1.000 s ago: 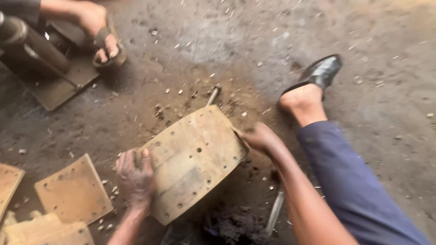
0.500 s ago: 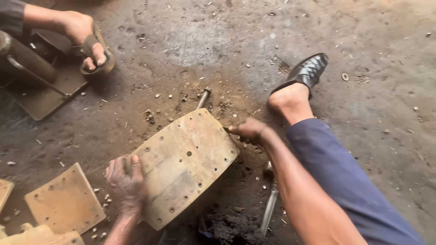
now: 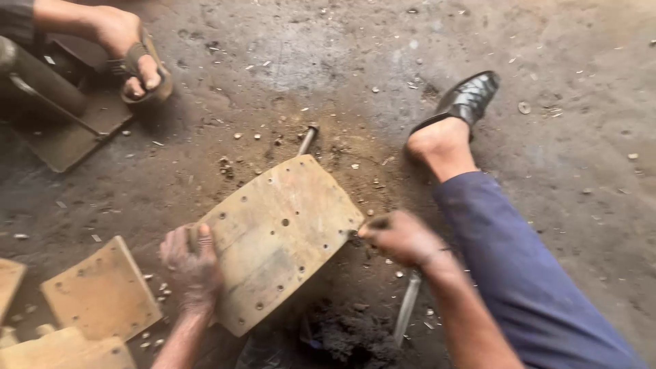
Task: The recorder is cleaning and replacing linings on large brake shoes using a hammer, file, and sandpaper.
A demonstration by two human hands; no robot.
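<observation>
A curved tan brake lining (image 3: 277, 236) with several drilled holes rests tilted on the dirty floor. My left hand (image 3: 193, 265) grips its near left edge, thumb on top. My right hand (image 3: 400, 236) closes on its right edge with the fingers curled; whether something small is pinched there I cannot tell. A metal rod (image 3: 307, 139) sticks out from behind the lining's far edge. Another metal bar (image 3: 407, 307) lies under my right forearm.
My leg in blue trousers (image 3: 523, 273) and black shoe (image 3: 470, 97) stretches out at the right. Another person's sandalled foot (image 3: 133, 65) rests on a metal stand (image 3: 65, 130) at top left. More tan linings (image 3: 102, 294) lie at bottom left. Dark debris (image 3: 352, 338) piles below.
The view has shifted, so everything sits lower left in frame. Both hands have stayed on the lining's edges; my right hand has moved slightly down along the right edge.
</observation>
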